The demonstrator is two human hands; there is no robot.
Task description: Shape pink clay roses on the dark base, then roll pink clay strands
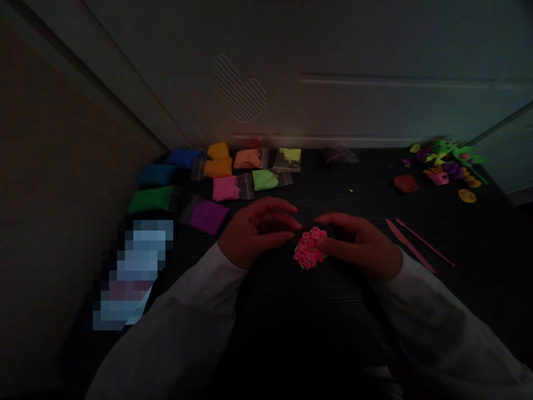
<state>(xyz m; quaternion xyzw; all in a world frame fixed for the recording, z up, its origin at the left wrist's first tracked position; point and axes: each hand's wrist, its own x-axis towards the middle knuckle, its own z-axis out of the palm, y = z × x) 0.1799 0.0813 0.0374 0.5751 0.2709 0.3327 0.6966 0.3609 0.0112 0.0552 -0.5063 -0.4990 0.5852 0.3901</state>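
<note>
A small bouquet of pink clay roses (308,254) with bits of green between them is held above the dark table. My right hand (361,244) grips it from the right, thumb pressed on the roses and fingers behind. At its left edge, the thumb and fingertips of my left hand (260,230) come close together in a pinch. Something dark shows around the back of the roses, but poor light hides what it is and what the left fingertips hold. To the right of my right hand lie a pink clay knife (410,244) and a thin pink modelling tool (425,243).
Bags of coloured clay, including purple (208,215), pink (225,188) and green (153,200), lie at the back left. A blurred bright screen (135,272) is at left. Finished clay pieces (449,161) and a reddish-brown lump (405,183) sit back right. A white panel (353,111) stands behind.
</note>
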